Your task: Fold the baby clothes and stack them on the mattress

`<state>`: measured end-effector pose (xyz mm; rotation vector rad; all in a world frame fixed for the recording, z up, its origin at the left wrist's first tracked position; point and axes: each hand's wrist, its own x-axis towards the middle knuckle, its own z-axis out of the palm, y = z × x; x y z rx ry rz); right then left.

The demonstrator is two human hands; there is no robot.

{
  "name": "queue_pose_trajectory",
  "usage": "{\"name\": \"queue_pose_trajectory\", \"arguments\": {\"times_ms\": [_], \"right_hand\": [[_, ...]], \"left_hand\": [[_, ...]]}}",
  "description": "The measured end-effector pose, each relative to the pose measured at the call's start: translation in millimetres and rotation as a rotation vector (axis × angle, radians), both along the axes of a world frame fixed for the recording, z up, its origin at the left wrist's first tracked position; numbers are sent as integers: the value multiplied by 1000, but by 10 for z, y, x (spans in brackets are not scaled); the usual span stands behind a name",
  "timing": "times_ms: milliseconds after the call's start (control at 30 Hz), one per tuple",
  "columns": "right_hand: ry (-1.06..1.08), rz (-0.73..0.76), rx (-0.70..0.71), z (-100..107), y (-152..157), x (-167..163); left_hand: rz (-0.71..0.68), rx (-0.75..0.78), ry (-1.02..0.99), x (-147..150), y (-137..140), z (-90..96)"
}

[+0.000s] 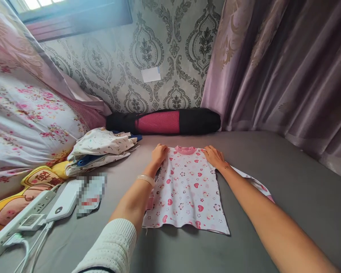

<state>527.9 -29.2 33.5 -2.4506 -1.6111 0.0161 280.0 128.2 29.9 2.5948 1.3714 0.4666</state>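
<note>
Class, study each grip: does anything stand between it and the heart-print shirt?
Nothing visible does. The left grip and right grip each touch the heart-print shirt directly, at its shoulders. The pile of clothes lies apart to the left, and the black-and-pink bag lies beyond the collar.

A pale round bangle (146, 179) and white knit sleeve (113, 242) dress the left arm (127, 206). The right wrist (222, 163) bears dark markings (226, 167).
</note>
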Motion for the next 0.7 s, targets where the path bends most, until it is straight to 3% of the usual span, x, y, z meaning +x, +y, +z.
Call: {"name": "queue_pose_trajectory", "arguments": {"times_ms": [167,433,700], "right_hand": [[2,34,-19,-43,85,46],[18,150,-44,-53,340,-68],[0,121,70,-154,385,-172]], "left_hand": [[4,-88,54,37,48,-79],[-89,-76,59,273,60,-62],[9,-62,18,346,-13,-113]]}}
